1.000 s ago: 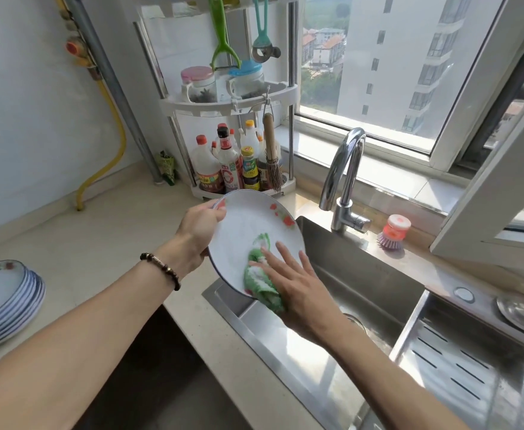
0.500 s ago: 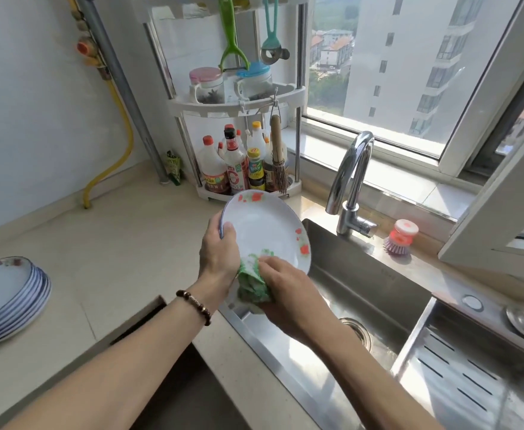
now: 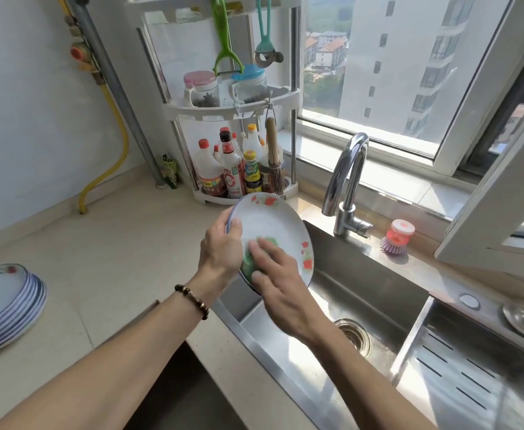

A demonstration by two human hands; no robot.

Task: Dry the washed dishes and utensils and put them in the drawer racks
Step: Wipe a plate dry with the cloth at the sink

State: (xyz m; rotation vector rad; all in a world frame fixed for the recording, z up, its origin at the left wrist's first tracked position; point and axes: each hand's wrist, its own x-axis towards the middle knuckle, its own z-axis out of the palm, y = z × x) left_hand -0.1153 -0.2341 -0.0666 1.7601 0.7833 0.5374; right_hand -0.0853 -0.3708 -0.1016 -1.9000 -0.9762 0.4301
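Now one plate, white with red flowers at its rim, is held tilted above the left edge of the sink. The left hand grips its left rim, thumb curled over the front. The right hand presses one green cloth flat against the plate's face, fingers straight. One stack of plates, roughly seven, sits at the counter's left edge.
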